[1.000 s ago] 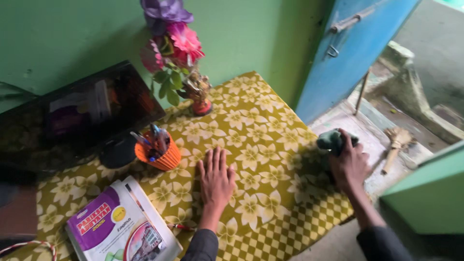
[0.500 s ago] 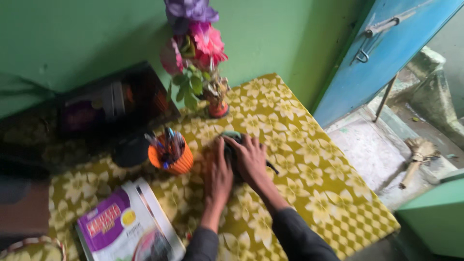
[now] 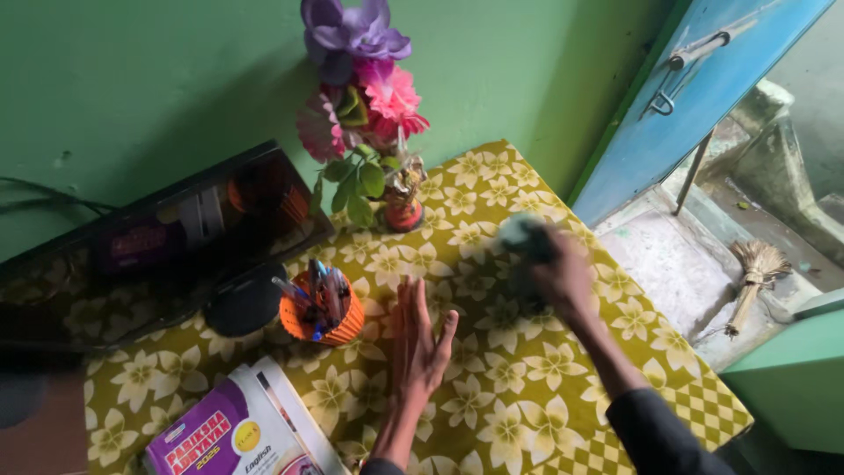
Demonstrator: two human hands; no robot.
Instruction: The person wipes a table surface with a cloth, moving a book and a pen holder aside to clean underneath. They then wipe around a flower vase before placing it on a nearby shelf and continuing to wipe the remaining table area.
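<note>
Right hand (image 3: 563,277), blurred with motion, grips the grey-green cloth (image 3: 526,239) and I see it has swung from beside the orange pen cup (image 3: 323,310) toward the tablecloth's (image 3: 527,387) right side, while the left hand (image 3: 418,339) rests spread, so wiping continues.

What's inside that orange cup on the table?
The orange cup holds a bunch of pens sticking up past its rim. Their lower ends and anything at the bottom are hidden by the cup's wall.
</note>
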